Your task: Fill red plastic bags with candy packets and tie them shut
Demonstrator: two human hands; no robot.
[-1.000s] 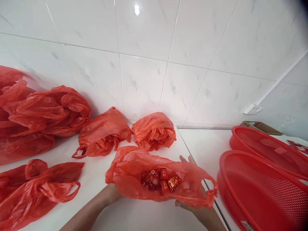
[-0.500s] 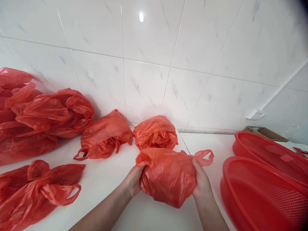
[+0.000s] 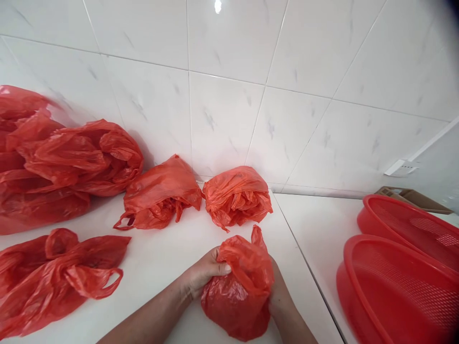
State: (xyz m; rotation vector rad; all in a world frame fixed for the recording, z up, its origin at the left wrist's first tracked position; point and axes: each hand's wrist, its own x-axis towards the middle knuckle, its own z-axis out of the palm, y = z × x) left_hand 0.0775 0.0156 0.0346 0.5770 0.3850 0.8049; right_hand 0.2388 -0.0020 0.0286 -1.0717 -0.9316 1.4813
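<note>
A filled red plastic bag [image 3: 236, 306] is held between my two hands above the white table, its gathered opening facing up. My left hand [image 3: 206, 273] grips its left side, with the thumb over the bunched plastic. On the right side, my right hand [image 3: 279, 289] holds the bag, its fingers mostly hidden behind the plastic. Just beyond, a folded red bag [image 3: 238, 197] lies against the tiled wall, and another bundled red bag [image 3: 163, 193] with a loop handle sits to its left.
Piled red bags [image 3: 68, 162] fill the back left, with a loose knotted bag [image 3: 71, 277] in front. Two red mesh baskets [image 3: 390, 291] stand at the right. A cardboard box [image 3: 416, 199] and a wall socket [image 3: 401, 167] are behind them.
The held bag has come lower and nearer and is turned, its opening now upward. Both hands are closer together, and its loop handle no longer sticks out to the right. The view has shifted slightly.
</note>
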